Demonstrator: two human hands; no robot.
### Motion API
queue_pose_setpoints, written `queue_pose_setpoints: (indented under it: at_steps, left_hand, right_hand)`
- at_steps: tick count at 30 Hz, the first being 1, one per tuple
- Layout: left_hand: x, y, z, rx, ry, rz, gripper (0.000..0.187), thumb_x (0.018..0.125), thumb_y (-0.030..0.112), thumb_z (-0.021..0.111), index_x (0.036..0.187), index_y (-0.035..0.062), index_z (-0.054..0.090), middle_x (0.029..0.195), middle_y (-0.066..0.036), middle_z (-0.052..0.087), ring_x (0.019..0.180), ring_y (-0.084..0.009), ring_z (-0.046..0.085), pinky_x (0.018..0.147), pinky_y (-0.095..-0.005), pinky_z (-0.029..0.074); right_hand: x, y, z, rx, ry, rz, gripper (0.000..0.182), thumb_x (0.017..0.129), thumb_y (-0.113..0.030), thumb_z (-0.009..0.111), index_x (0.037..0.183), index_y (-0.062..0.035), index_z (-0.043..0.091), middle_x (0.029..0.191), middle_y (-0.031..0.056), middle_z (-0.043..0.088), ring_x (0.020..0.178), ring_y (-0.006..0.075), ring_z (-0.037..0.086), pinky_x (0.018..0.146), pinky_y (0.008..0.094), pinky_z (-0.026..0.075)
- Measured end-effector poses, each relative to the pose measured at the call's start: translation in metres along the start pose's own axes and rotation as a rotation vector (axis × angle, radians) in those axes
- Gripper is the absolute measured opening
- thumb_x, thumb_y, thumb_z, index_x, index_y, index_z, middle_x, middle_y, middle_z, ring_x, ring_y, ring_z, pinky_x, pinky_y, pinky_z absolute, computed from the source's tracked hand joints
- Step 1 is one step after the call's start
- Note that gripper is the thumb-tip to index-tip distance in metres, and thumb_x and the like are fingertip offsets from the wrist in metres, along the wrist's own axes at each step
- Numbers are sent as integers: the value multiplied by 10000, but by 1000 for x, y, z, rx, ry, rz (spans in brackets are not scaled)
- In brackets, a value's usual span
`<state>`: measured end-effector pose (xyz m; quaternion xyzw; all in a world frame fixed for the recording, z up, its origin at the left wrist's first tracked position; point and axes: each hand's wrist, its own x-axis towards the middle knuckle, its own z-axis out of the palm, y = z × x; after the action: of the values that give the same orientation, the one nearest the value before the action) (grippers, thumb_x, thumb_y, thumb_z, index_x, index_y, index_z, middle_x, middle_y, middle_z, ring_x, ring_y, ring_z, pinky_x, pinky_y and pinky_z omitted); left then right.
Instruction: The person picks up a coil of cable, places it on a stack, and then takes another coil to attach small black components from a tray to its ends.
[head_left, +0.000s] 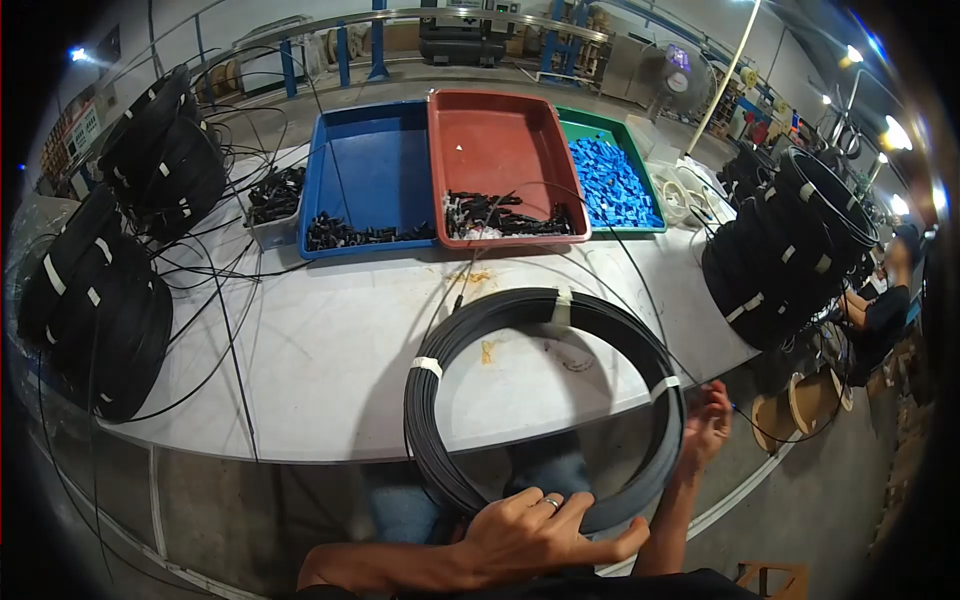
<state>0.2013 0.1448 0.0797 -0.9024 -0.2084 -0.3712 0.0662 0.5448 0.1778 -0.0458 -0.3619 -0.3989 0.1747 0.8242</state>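
A large coil of black cable (437, 440), bound with white tape strips (426, 366), leans over the near edge of the table. My left hand (545, 530), with a ring on one finger, is closed over the coil's near rim. My right hand (710, 425) is raised just outside the coil's right side, its fingers curled in at a thin loose black cable (650, 290). That strand arcs over the coil and runs on to the right past the fingers. A small dark tip (458, 301) shows on a cable end by the coil's upper left.
Blue (370, 165), red (505, 140) and green (645, 150) trays stand at the back, holding black pieces and blue pieces. Taped cable coils are stacked left (95, 310) and right (770, 260), with loose strands across the white table (330, 370). A person (885, 310) sits far right.
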Motion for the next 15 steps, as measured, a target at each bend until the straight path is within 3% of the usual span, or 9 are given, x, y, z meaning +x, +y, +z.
queue_pose_setpoints:
  at_steps: [2, 4, 7, 8, 9, 10, 11, 14, 15]
  left_hand:
    - [10, -8, -27, -89, 58, -36, 397, 855, 189, 638, 1201, 378, 591, 804, -39, 714, 479, -73, 570, 437, -182, 401]
    - [15, -17, -51, -283, 125, -86, 432, 791, 171, 725, 1178, 334, 618, 887, -78, 753, 523, -116, 640, 437, -217, 460]
    - [-1, -47, -71, -592, 302, -114, 816, 625, 257, 927, 1288, 109, 474, 860, -75, 665, 586, -222, 687, 493, -308, 512]
    - [20, -38, -85, -962, 423, -419, 554, 680, 144, 888, 1162, 118, 617, 948, -141, 696, 802, -208, 708, 653, -261, 530]
    - [30, -56, -121, -582, 131, -349, 853, 484, 41, 942, 1212, 43, 499, 1019, -167, 667, 940, -269, 692, 781, -312, 546]
    - [30, -56, -118, -1007, 395, -610, 1001, 523, 37, 919, 1297, 47, 285, 1015, -182, 649, 966, -261, 681, 819, -338, 557]
    - [40, -65, -137, -978, 207, -580, 1049, 579, 14, 866, 1311, 108, 121, 1109, -244, 610, 1070, -270, 649, 890, -360, 548]
    - [48, -64, -134, -1320, 375, -707, 935, 632, -29, 789, 1287, 157, 148, 1170, -275, 602, 1107, -293, 645, 936, -353, 519]
    - [46, -59, -130, -1401, 413, -737, 944, 640, -26, 803, 1279, 159, 133, 1085, -251, 641, 1032, -273, 670, 891, -337, 522]
  right_hand:
    - [22, -23, 22, 95, 46, -34, 284, 955, -219, 676, 1178, -52, 623, 1067, 54, 640, 956, 182, 639, 932, 359, 518]
    - [46, -43, 29, 210, -125, -172, 316, 958, -263, 664, 1199, -75, 584, 963, 44, 612, 877, 184, 603, 1021, 406, 476]
    - [97, -79, 51, 264, -233, -342, 326, 951, -285, 674, 1210, -124, 559, 878, 32, 561, 697, 134, 515, 722, 300, 501]
    - [117, -91, 51, 270, -277, -363, 299, 954, -269, 677, 1197, -141, 561, 865, 30, 548, 650, 117, 486, 601, 257, 468]
    - [134, -102, 58, 294, -224, -357, 260, 958, -218, 676, 1182, -147, 566, 875, 37, 549, 627, 107, 459, 543, 237, 400]
    - [150, -112, 68, 314, -170, -349, 230, 962, -167, 674, 1167, -154, 570, 886, 43, 550, 603, 96, 433, 485, 218, 331]
    - [163, -124, 86, 267, -210, -434, 202, 967, -83, 653, 1141, -140, 567, 907, 64, 556, 595, 90, 401, 491, 210, 329]
    - [192, -150, 133, 88, -250, -516, 152, 974, -76, 641, 1107, -71, 566, 994, 101, 598, 649, 86, 487, 527, 197, 378]
    - [192, -154, 146, -35, -236, -514, 148, 973, -83, 646, 1090, -42, 566, 1012, 104, 613, 678, 89, 531, 547, 197, 405]
